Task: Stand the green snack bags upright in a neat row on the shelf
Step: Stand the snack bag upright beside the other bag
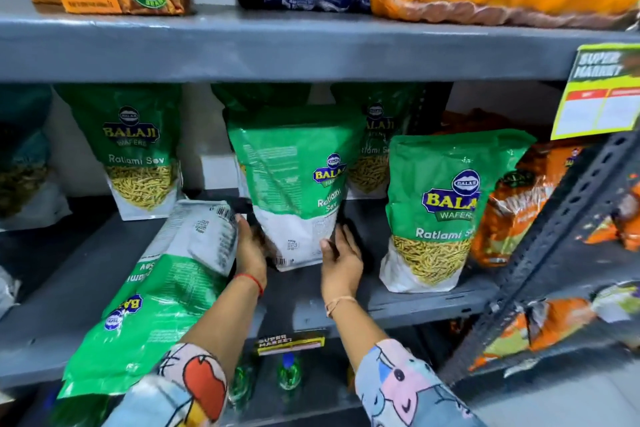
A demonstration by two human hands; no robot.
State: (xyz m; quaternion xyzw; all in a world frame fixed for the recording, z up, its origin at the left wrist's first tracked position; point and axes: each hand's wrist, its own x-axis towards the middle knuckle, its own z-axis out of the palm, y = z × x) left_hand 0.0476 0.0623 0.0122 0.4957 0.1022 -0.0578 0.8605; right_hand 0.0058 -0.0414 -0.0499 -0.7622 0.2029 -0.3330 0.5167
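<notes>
A green snack bag (294,184) stands upright at the middle of the grey shelf (398,302), its back panel turned toward me. My left hand (251,253) holds its lower left edge and my right hand (341,260) holds its lower right corner, thumb on the white front. Another green bag (156,298) lies flat and upside down at the front left, hanging over the shelf edge and touching my left forearm. One upright green bag (138,149) stands at the back left, one (436,211) at the front right, and one (377,149) is partly hidden behind the held bag.
Orange snack bags (519,204) crowd the right end by a slotted metal post (554,243). A teal bag (20,156) stands far left. The upper shelf (277,48) hangs low over the bags' tops. A price tag (602,94) hangs at the right. Green bottles (289,371) stand below.
</notes>
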